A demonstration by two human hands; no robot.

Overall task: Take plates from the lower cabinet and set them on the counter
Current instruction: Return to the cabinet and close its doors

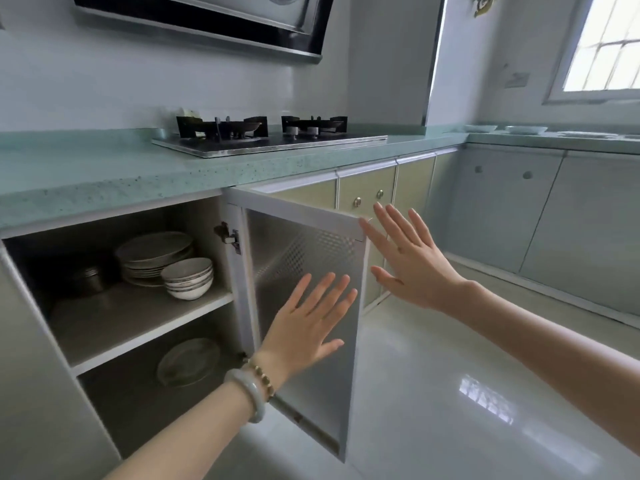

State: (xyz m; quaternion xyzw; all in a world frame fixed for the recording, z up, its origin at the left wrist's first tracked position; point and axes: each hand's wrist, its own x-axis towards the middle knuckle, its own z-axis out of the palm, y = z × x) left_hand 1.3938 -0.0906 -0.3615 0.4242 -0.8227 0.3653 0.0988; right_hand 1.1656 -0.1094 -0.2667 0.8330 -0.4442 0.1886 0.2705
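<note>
Both my hands are empty, fingers spread: left hand in front of the open perforated silver cabinet door, right hand at its edge. Stacked pale round plates sit on the upper shelf, under the speckled green counter.

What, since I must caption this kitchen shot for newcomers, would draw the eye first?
Two spread, empty hands fill the foreground: the left hand over the inner panel of the open cabinet door, the right hand by its top outer corner. Next, a stack of plates beside nested bowls on the upper shelf, and a single plate on the lower shelf. Above, a gas hob sits on the green counter.
</note>
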